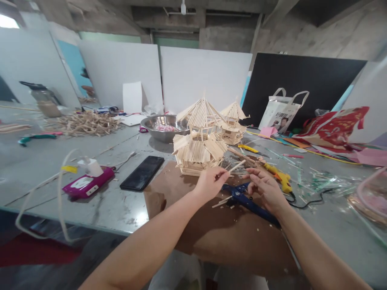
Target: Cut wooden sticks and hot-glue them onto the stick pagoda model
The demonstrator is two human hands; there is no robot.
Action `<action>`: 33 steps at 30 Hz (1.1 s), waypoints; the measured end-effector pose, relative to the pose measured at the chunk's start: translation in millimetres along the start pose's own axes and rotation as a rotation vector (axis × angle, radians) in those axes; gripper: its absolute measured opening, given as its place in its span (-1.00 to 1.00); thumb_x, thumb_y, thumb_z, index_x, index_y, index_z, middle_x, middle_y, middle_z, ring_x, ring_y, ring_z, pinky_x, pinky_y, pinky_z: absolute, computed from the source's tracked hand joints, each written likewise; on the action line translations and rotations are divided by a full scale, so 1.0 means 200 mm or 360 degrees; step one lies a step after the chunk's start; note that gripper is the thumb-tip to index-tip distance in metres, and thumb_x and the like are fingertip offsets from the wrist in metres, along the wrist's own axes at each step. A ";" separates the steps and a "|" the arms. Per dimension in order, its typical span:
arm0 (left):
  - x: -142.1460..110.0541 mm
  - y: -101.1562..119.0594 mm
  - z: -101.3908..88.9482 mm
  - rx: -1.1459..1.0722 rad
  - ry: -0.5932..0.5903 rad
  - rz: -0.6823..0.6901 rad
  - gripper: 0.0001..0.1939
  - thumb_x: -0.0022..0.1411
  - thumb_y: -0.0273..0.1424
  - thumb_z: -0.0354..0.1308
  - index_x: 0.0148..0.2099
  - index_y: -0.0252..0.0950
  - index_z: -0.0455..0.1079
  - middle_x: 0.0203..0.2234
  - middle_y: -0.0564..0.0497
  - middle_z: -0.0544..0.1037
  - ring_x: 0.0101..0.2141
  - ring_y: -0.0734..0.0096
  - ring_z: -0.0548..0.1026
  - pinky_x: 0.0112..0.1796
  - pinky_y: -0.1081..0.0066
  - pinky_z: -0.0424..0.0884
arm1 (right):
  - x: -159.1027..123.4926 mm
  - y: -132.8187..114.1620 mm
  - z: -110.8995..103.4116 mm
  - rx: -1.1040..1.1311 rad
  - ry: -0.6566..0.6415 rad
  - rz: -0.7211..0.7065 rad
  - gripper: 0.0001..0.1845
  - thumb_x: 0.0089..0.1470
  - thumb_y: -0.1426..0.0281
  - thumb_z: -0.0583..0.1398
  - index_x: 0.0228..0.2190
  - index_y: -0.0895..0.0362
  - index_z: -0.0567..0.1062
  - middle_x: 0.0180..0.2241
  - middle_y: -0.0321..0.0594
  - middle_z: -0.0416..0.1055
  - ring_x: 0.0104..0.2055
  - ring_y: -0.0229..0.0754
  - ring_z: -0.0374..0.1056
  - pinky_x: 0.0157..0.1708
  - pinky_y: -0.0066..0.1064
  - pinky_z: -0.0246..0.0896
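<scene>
My left hand [211, 183] pinches a thin wooden stick [238, 166] that points up and to the right. My right hand [266, 189] is just beyond the stick's far end, its fingers loosely bent and apart, with nothing visible in them. Below both hands lie blue-handled pliers [254, 208] on a brown sheet [208, 233], their jaws partly hidden. In front of my left hand stands a two-tiered pavilion model [198, 151] made of wooden sticks. A second stick pavilion [233, 131] is behind it to the right.
A yellow glue gun [280, 177] and a yellow-handled cutter [248, 148] lie to the right among scraps. Leftward are a black phone [142, 173], a purple power strip [90, 183] with a looping cable, a metal bowl [165, 135] and a heap of sticks [87, 123].
</scene>
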State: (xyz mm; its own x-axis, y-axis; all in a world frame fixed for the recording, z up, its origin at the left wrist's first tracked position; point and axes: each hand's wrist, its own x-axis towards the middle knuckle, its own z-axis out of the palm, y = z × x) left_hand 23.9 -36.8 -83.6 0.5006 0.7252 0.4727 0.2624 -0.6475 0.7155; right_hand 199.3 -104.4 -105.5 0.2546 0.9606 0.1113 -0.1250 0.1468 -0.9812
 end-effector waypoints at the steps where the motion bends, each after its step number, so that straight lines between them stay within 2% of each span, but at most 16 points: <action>1: 0.01 0.01 -0.03 -0.0094 0.0105 -0.0052 -0.75 0.07 -0.27 -0.02 -0.41 -0.32 0.38 -0.63 0.07 0.39 -0.60 0.58 0.28 -0.55 0.56 0.20 | 0.00 0.00 -0.01 -0.0035 0.0004 0.0008 -0.68 -0.16 0.23 0.18 -0.31 0.10 0.32 -0.40 -0.29 0.37 -0.67 -0.40 0.20 -0.66 -0.50 0.10; 6: 0.12 0.04 -0.28 -0.0650 0.0735 -0.0216 -0.80 0.01 -0.29 0.04 -0.48 -0.34 0.31 -0.70 0.14 0.30 -0.76 0.71 0.15 -0.73 0.59 0.07 | 0.00 0.01 -0.02 -0.0165 -0.0046 0.0056 -0.70 -0.17 0.21 0.19 -0.38 0.13 0.36 -0.45 -0.29 0.36 -0.67 -0.42 0.19 -0.66 -0.52 0.09; 9: 0.20 0.04 -0.43 -0.0731 0.0912 -0.0285 -0.82 -0.02 -0.32 0.07 -0.49 -0.36 0.30 -0.71 0.15 0.28 -0.80 0.74 0.11 -0.78 0.60 -0.01 | 0.00 0.02 -0.02 -0.0188 -0.0087 0.0088 -0.71 -0.18 0.21 0.19 -0.39 0.13 0.37 -0.46 -0.29 0.36 -0.67 -0.42 0.19 -0.66 -0.52 0.08; 11: 0.25 0.03 -0.50 -0.0712 0.0905 -0.0348 -0.83 -0.03 -0.33 0.08 -0.50 -0.37 0.30 -0.72 0.16 0.28 -0.82 0.74 0.10 -0.80 0.59 -0.05 | 0.00 0.03 -0.02 -0.0195 -0.0122 0.0102 -0.70 -0.18 0.21 0.20 -0.39 0.13 0.37 -0.48 -0.30 0.35 -0.67 -0.42 0.19 -0.66 -0.52 0.07; 14: 0.31 0.02 -0.55 -0.0663 0.0814 -0.0470 -0.84 -0.04 -0.35 0.08 -0.51 -0.38 0.32 -0.73 0.15 0.28 -0.84 0.74 0.08 -0.81 0.59 -0.10 | 0.01 0.03 -0.02 -0.0202 -0.0135 0.0112 -0.68 -0.21 0.20 0.21 -0.40 0.14 0.37 -0.50 -0.30 0.35 -0.68 -0.40 0.19 -0.66 -0.51 0.06; 18: 0.35 0.02 -0.56 -0.0627 0.0719 -0.0543 -0.83 -0.03 -0.38 0.08 -0.53 -0.39 0.33 -0.76 0.14 0.28 -0.86 0.76 0.04 -0.80 0.57 -0.13 | 0.00 0.03 -0.02 -0.0223 -0.0127 0.0109 -0.66 -0.23 0.18 0.21 -0.41 0.14 0.38 -0.50 -0.28 0.35 -0.68 -0.39 0.18 -0.67 -0.50 0.04; 26: 0.39 0.00 -0.62 -0.0784 0.0508 -0.0691 -0.82 -0.06 -0.35 0.13 -0.51 -0.40 0.38 -0.73 0.09 0.32 -0.84 0.75 0.04 -0.78 0.55 -0.20 | 0.00 0.03 -0.02 -0.0264 -0.0151 0.0115 -0.65 -0.25 0.15 0.21 -0.42 0.14 0.38 -0.53 -0.29 0.35 -0.69 -0.37 0.17 -0.67 -0.47 0.04; 33: 0.41 -0.02 -0.64 -0.0891 0.0436 -0.0817 -0.84 -0.06 -0.35 0.14 -0.53 -0.38 0.38 -0.70 0.06 0.36 -0.82 0.76 0.01 -0.75 0.56 -0.18 | 0.00 0.03 -0.02 -0.0271 -0.0149 0.0127 -0.62 -0.27 0.14 0.22 -0.41 0.15 0.38 -0.53 -0.28 0.34 -0.69 -0.37 0.17 -0.67 -0.46 0.04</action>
State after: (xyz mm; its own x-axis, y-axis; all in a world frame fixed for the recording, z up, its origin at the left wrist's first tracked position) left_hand -40.6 55.3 18.7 0.1907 0.9790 0.0725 -0.0839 -0.0574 0.9948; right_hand 202.4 -104.7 -112.3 0.1594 0.9865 0.0384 0.0246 0.0350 -0.9991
